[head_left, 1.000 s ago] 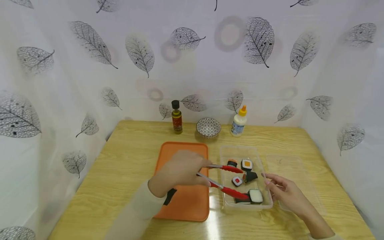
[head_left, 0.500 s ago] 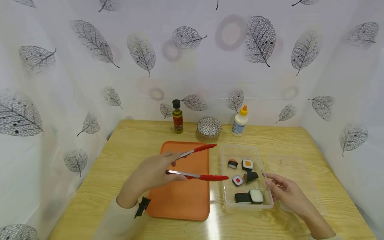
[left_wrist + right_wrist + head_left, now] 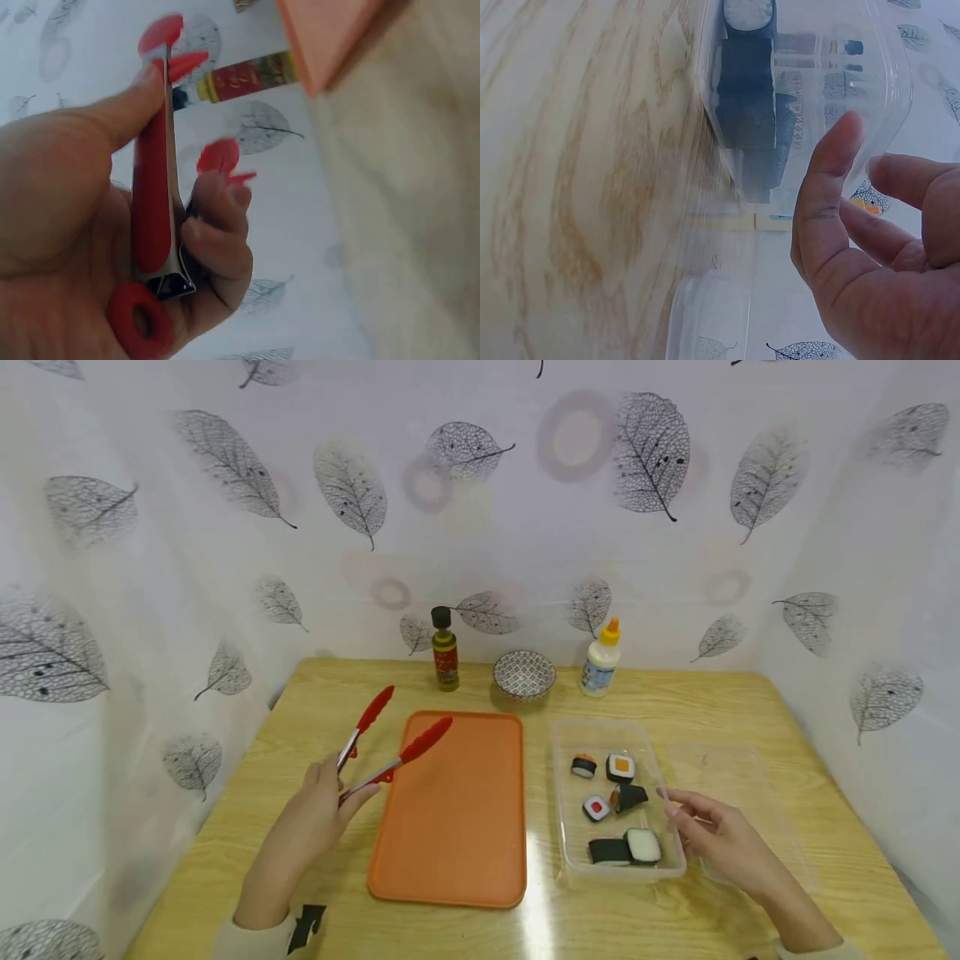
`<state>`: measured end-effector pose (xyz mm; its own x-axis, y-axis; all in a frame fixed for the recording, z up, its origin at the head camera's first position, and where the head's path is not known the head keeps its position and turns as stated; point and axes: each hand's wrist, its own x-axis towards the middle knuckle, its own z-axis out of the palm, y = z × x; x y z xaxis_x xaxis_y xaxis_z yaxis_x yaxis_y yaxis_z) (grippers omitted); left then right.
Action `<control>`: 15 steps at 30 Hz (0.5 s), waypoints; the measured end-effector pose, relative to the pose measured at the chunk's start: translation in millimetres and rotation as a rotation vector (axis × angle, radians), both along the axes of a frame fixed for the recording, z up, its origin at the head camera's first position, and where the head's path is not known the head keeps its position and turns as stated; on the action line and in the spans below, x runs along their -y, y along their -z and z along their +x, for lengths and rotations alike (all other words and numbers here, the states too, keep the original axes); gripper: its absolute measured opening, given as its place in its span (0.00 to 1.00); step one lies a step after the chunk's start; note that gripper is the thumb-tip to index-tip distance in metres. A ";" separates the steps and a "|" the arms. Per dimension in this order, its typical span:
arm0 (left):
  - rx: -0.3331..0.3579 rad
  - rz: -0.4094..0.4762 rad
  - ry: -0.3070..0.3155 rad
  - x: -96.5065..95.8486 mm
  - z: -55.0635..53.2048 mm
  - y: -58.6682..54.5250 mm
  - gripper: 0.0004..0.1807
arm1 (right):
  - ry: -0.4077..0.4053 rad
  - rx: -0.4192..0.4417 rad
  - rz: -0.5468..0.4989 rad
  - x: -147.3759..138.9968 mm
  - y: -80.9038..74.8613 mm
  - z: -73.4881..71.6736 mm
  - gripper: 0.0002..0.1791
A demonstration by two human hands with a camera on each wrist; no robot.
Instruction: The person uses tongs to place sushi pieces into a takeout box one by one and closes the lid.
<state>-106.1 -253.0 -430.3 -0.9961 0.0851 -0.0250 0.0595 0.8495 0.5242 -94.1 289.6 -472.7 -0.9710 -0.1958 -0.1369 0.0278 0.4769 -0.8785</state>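
Note:
In the head view my left hand (image 3: 311, 806) holds a pair of kitchen tongs (image 3: 426, 739) with red tips, spread apart with nothing between them. The left wrist view shows the thumb and curled fingers round the tongs' red and metal handles (image 3: 154, 187). An orange tray (image 3: 457, 810) lies to the right of this hand. My right hand (image 3: 723, 843) touches the right wall of a clear plastic container (image 3: 566, 852), its fingers loosely bent. Several sushi pieces sit inside, among them a white-topped one (image 3: 642, 846), a dark cone-shaped roll (image 3: 628, 797) and an orange-centred roll (image 3: 620, 767).
A sauce bottle (image 3: 446, 656), a patterned bowl (image 3: 524, 675) and a white bottle with an orange cap (image 3: 601, 660) stand along the back of the wooden table (image 3: 337, 693). A clear lid (image 3: 735, 793) lies right of the container. A leaf-print curtain (image 3: 480, 527) surrounds the table.
My left hand has moved left with the tongs, from over the container to beyond the tray's left edge. The tongs now point up and away. The right hand has stayed by the container.

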 end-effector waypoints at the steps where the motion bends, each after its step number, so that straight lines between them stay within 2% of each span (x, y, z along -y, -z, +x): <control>1: 0.011 -0.006 -0.021 2.1 1.0 3.3 0.43 | 0.001 0.003 -0.001 -0.3 -0.2 0.3 0.29; 7: 0.081 -0.012 -0.157 10.2 3.6 23.5 0.44 | 0.003 0.015 0.002 -1.7 -0.4 0.5 0.30; 12: 0.061 -0.022 -0.238 10.5 5.4 40.5 0.41 | 0.005 0.015 0.005 -1.6 -1.1 -0.3 0.30; 15: 0.053 -0.032 -0.261 9.4 7.3 48.6 0.40 | 0.005 0.020 0.004 -1.5 -1.1 -0.6 0.31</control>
<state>-98.8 -262.4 -479.0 -0.9814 -0.1759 -0.0762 -0.1905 0.8489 0.4930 -94.7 291.1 -471.6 -0.9690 -0.1907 -0.1570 0.0474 0.4801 -0.8759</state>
